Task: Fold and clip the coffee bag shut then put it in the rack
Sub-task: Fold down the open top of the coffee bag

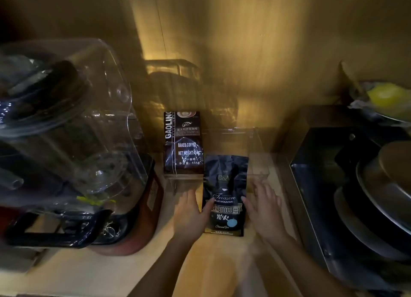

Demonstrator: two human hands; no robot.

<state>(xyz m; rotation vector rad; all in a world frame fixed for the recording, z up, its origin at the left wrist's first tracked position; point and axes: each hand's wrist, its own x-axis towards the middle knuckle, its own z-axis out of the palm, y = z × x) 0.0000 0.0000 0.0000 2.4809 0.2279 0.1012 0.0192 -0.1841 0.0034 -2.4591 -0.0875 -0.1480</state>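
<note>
A dark blue coffee bag (pixel 225 194) with "Treasure Blue Mountain" lettering stands upright on the wooden counter, just in front of a clear acrylic rack (pixel 255 161). My left hand (pixel 191 214) is against the bag's left side, thumb on its front. My right hand (pixel 264 210) is at its right side, fingers spread, fingertips touching or nearly touching the edge. A second dark coffee bag (pixel 183 143) marked "Gaoling Baked Coffee" stands in the left part of the rack. No clip is visible.
A blender with a clear cover (pixel 66 123) on a red base fills the left. A dark metal appliance (pixel 333 185) with stacked pans stands on the right. A wire rack (pixel 173 74) sits against the wooden back wall.
</note>
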